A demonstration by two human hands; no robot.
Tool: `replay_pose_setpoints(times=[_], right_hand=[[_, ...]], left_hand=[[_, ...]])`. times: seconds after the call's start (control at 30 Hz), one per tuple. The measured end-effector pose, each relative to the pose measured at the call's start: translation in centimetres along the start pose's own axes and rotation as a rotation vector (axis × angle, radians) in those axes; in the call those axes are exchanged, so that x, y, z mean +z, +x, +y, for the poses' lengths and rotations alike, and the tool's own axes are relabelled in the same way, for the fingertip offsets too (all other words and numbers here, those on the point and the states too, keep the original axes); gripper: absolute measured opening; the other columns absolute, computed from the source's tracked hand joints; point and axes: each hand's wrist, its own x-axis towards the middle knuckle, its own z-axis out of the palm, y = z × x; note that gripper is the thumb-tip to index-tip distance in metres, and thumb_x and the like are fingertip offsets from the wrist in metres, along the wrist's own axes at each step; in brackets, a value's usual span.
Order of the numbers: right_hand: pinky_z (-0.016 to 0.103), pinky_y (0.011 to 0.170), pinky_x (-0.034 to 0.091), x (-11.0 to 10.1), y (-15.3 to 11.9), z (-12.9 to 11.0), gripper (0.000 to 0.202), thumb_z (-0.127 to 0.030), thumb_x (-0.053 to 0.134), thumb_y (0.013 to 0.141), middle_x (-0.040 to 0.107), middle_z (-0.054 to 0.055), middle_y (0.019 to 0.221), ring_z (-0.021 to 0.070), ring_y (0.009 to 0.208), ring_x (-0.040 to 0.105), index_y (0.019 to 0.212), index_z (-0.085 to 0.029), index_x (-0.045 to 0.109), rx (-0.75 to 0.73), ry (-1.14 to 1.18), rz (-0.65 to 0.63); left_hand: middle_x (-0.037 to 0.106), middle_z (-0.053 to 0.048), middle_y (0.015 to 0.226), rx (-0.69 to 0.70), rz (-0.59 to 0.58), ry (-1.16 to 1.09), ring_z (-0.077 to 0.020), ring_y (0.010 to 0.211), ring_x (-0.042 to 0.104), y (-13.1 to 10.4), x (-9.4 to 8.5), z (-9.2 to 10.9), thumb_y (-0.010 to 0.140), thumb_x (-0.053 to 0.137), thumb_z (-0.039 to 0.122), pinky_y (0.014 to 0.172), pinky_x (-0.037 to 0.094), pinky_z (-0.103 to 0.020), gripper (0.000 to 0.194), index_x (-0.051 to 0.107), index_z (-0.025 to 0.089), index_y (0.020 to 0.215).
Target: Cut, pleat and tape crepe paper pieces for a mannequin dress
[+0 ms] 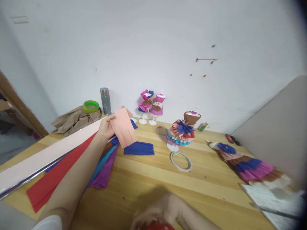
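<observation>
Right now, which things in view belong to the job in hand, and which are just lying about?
Likely in use:
peach paper, in the left hand
blue paper
red paper
red object at the right hand, too cut off to identify

Likely just lying about:
flask
brown cloth

A grey flask point(106, 102) stands at the back left of the worktop point(206, 195), near a crumpled brown cloth point(72, 120) with a green roll of tape point(90, 110) on top. Two small dress stands point(157, 109) are side by side near the white wall point(144, 48), while a larger stand in a ruffled dress point(192, 118) has a white ring of tape point(181, 169) lying just before it. Farther right, a striped dress with a blue flower point(226, 148) lies flat.
</observation>
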Motion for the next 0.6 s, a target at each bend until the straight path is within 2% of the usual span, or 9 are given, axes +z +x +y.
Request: replay_pose_setpoints(times=[0.03, 0.1, 0.17, 0.23, 0.27, 0.33, 0.43, 0.5, 0.6], right_hand=[[0.021, 0.047, 0.044, -0.1, -0.3, -0.3, 0.066, -0.059, 0.087, 0.041, 0.061, 0.000, 0.065, 0.0115, 0.049, 0.055, 0.084, -0.014, 0.066, -0.028, 0.055, -0.147], [0.019, 0.045, 0.040, -0.4, -1.4, -1.3, 0.070, -0.053, 0.087, 0.048, 0.056, -0.005, 0.061, 0.0077, 0.044, 0.049, 0.101, -0.015, 0.063, -0.106, 0.120, -0.065], [0.022, 0.048, 0.041, -0.4, -3.3, -3.1, 0.076, -0.056, 0.084, 0.054, 0.053, -0.006, 0.057, 0.0100, 0.045, 0.051, 0.114, -0.015, 0.059, -0.272, 0.186, 0.137], [0.026, 0.052, 0.043, 0.0, -5.3, -5.2, 0.072, -0.062, 0.081, 0.055, 0.051, -0.005, 0.056, 0.0132, 0.049, 0.054, 0.109, -0.018, 0.061, -0.442, 0.184, 0.465], [0.028, 0.053, 0.043, 0.2, -6.2, -6.4, 0.071, -0.065, 0.080, 0.052, 0.052, -0.004, 0.057, 0.0142, 0.050, 0.054, 0.102, -0.019, 0.063, -0.474, 0.151, 0.575], [0.030, 0.053, 0.042, 0.3, -7.4, -8.6, 0.065, -0.077, 0.064, 0.062, 0.055, 0.000, 0.062, 0.0163, 0.054, 0.056, 0.094, -0.020, 0.063, -0.434, 0.079, 0.756], [0.031, 0.054, 0.042, -0.8, -7.8, -11.3, 0.074, -0.086, 0.052, 0.062, 0.055, 0.001, 0.067, 0.0160, 0.057, 0.056, 0.090, -0.019, 0.062, -0.460, -0.060, 0.810], [0.031, 0.056, 0.043, -2.1, -7.2, -12.3, 0.070, -0.083, 0.051, 0.069, 0.055, 0.001, 0.069, 0.0147, 0.057, 0.053, 0.092, -0.018, 0.061, -0.512, -0.092, 0.786], [0.030, 0.054, 0.044, -3.7, -5.9, -12.6, 0.061, -0.075, 0.048, 0.080, 0.053, 0.002, 0.068, 0.0140, 0.054, 0.049, 0.096, -0.017, 0.059, -0.588, -0.034, 0.728]], left_hand=[[0.074, -0.010, 0.079, 0.004, 0.005, -0.001, -0.0201, 0.072, 0.071, -0.2, 0.3, -0.1, 0.076, 0.051, 0.007, 0.074, 0.058, -0.031, 0.027, 0.066, 0.007, 0.098], [0.074, -0.008, 0.077, 0.008, 0.003, -0.010, -0.0188, 0.070, 0.071, -0.6, 0.9, -0.2, 0.076, 0.051, 0.006, 0.073, 0.057, -0.028, 0.027, 0.066, 0.007, 0.098], [0.075, -0.008, 0.079, 0.004, -0.018, -0.009, -0.0187, 0.072, 0.071, -0.7, 1.6, 0.1, 0.076, 0.050, 0.006, 0.074, 0.057, -0.028, 0.029, 0.067, 0.008, 0.100], [0.075, -0.009, 0.082, -0.004, -0.052, 0.003, -0.0197, 0.074, 0.072, -0.6, 2.5, 0.5, 0.077, 0.050, 0.007, 0.075, 0.057, -0.029, 0.031, 0.067, 0.008, 0.103], [0.075, -0.008, 0.081, 0.003, -0.066, 0.003, -0.0198, 0.073, 0.072, -0.4, 3.0, 0.8, 0.077, 0.050, 0.008, 0.075, 0.057, -0.029, 0.031, 0.067, 0.008, 0.103], [0.075, -0.006, 0.075, 0.038, -0.079, -0.022, -0.0184, 0.067, 0.071, 0.1, 4.0, 1.3, 0.076, 0.050, 0.007, 0.071, 0.057, -0.028, 0.030, 0.067, 0.009, 0.102], [0.073, -0.003, 0.067, 0.087, -0.086, -0.082, -0.0158, 0.061, 0.069, 0.9, 5.0, 1.7, 0.075, 0.050, 0.006, 0.068, 0.056, -0.025, 0.031, 0.066, 0.011, 0.101], [0.072, -0.003, 0.067, 0.100, -0.079, -0.109, -0.0158, 0.061, 0.069, 1.2, 5.3, 1.7, 0.075, 0.050, 0.007, 0.068, 0.056, -0.025, 0.030, 0.065, 0.009, 0.101], [0.072, -0.005, 0.066, 0.107, -0.052, -0.120, -0.0169, 0.059, 0.068, 1.4, 5.4, 1.3, 0.076, 0.050, 0.009, 0.066, 0.056, -0.026, 0.026, 0.065, 0.007, 0.097]])
